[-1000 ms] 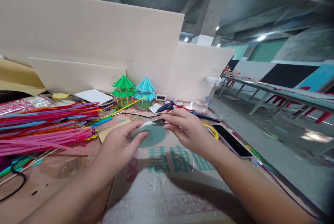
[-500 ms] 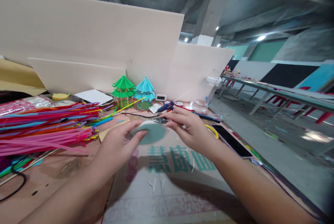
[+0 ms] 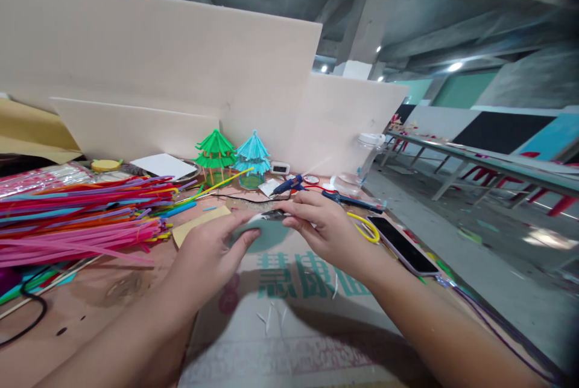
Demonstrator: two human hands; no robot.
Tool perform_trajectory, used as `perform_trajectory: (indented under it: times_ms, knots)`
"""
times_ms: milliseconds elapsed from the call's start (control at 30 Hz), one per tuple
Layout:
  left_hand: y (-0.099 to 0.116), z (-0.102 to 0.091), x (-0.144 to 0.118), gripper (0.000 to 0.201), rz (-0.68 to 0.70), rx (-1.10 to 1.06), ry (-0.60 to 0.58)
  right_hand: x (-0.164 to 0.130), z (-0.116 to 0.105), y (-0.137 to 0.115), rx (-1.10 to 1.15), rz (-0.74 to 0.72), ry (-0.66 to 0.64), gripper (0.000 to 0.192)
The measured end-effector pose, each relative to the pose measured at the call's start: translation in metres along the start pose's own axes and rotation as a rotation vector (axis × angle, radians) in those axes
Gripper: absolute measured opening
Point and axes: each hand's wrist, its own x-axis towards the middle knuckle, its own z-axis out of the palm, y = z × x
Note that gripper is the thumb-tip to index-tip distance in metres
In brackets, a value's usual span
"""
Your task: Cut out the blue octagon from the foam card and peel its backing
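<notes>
My left hand (image 3: 226, 243) is closed on a round, pale green disc (image 3: 266, 238), thumb across its face. The disc is tilted and smeared by motion. With thumb and fingers pinched, my right hand (image 3: 316, 225) grips a small dark, flat, blade-like piece (image 3: 274, 215) against the disc's upper edge. Its exact kind is too blurred to make out. Below both hands lies a printed cardboard sheet (image 3: 253, 346) with green characters. Several thin white shavings (image 3: 268, 318) are scattered on it.
Bundled pipe cleaners (image 3: 81, 219) fill the left side. Green (image 3: 216, 155) and light blue (image 3: 254, 159) pavilion models stand at the back beside a blue glue gun (image 3: 288, 184). A clear plastic jar (image 3: 362, 162), scissors (image 3: 355, 201) and a phone (image 3: 402, 244) are on the right.
The disc has tilted so that less of its face shows. My right hand has shifted slightly left, bringing the dark piece further along the disc's edge. My left hand still holds the disc.
</notes>
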Motion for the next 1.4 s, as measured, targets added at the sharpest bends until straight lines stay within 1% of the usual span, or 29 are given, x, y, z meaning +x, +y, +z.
perform_trajectory:
  times_ms: [100,167,333,500,667,833,967,1167,1267,1400]
  knots:
    - [-0.002,0.000,0.000,0.024,-0.005,0.005,0.007,0.000,0.002,0.001,0.009,-0.005,0.022,0.026]
    - [-0.004,0.000,0.001,0.023,-0.007,-0.002,0.010,0.000,0.001,0.003,0.021,0.020,0.033,0.027]
    - [-0.008,-0.001,0.001,0.025,-0.036,-0.046,0.055,0.002,-0.010,0.009,0.025,0.117,0.047,0.029]
    - [-0.010,-0.002,0.002,0.025,-0.051,-0.041,0.072,0.001,-0.017,0.013,0.017,0.094,0.022,0.030]
    - [-0.010,-0.003,0.001,0.024,-0.038,-0.015,0.090,-0.001,-0.012,0.013,0.006,0.093,-0.018,0.031]
    - [-0.010,-0.002,-0.001,0.024,-0.017,-0.020,0.101,-0.001,-0.010,0.011,0.055,0.042,-0.012,0.031]
    - [-0.010,-0.001,-0.001,0.022,0.011,-0.047,0.083,-0.002,-0.009,0.011,0.052,0.033,-0.016,0.032]
    - [-0.011,0.001,-0.001,0.020,0.043,-0.017,0.092,-0.002,-0.007,0.011,0.051,0.014,-0.023,0.032]
    - [-0.009,0.000,-0.001,0.021,0.023,-0.029,0.081,-0.001,-0.007,0.011,0.070,0.026,-0.001,0.032]
    - [-0.008,-0.002,0.000,0.023,-0.052,-0.027,0.081,-0.001,-0.009,0.011,0.096,0.059,-0.004,0.030]
